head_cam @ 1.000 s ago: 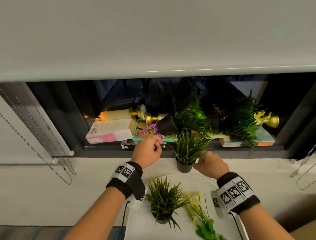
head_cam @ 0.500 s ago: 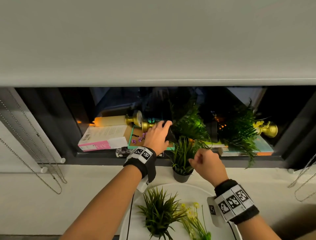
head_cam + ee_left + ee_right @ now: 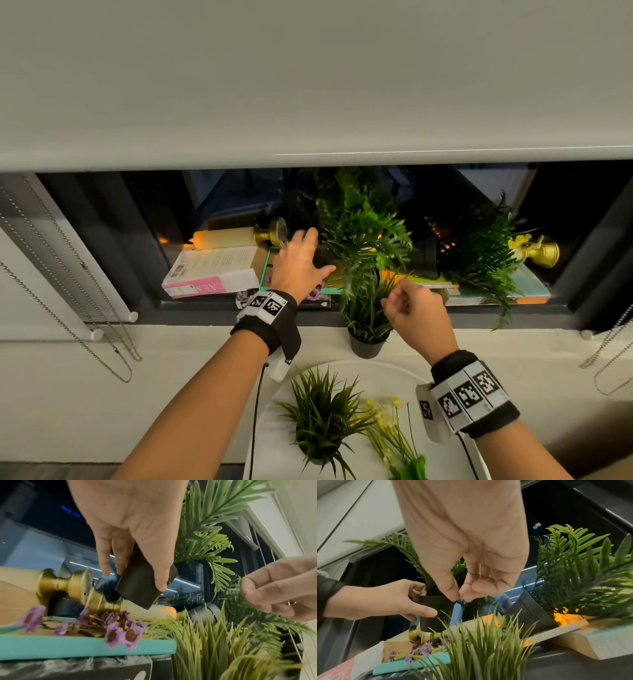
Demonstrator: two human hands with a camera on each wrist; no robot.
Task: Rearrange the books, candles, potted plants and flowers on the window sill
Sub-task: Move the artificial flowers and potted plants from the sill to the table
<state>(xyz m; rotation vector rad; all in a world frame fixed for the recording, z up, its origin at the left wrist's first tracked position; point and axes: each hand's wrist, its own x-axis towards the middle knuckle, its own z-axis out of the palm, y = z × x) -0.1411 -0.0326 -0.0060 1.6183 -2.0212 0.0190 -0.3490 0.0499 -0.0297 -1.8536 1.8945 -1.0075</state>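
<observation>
Gripping fern pot (image 3: pixel 139 584), left hand (image 3: pixel 297 265); right hand (image 3: pixel 417 319) curled, empty.

Black fern pot (image 3: pixel 139 584) above toppled candle (image 3: pixel 159 613).

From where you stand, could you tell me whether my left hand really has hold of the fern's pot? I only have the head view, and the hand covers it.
Observer: Yes. In the left wrist view the left hand grips the black pot, thumb on one side and fingers on the other.
Operator: Thank you. Is anything underneath it?
Observer: A second gold candle holder, hidden behind your hand, lies on its side right below the pot's base. I cannot tell whether they touch.
Operator: And is my right hand holding anything?
Observer: The right wrist view shows the right hand with thumb and forefinger tips together and nothing visible between them.
</observation>
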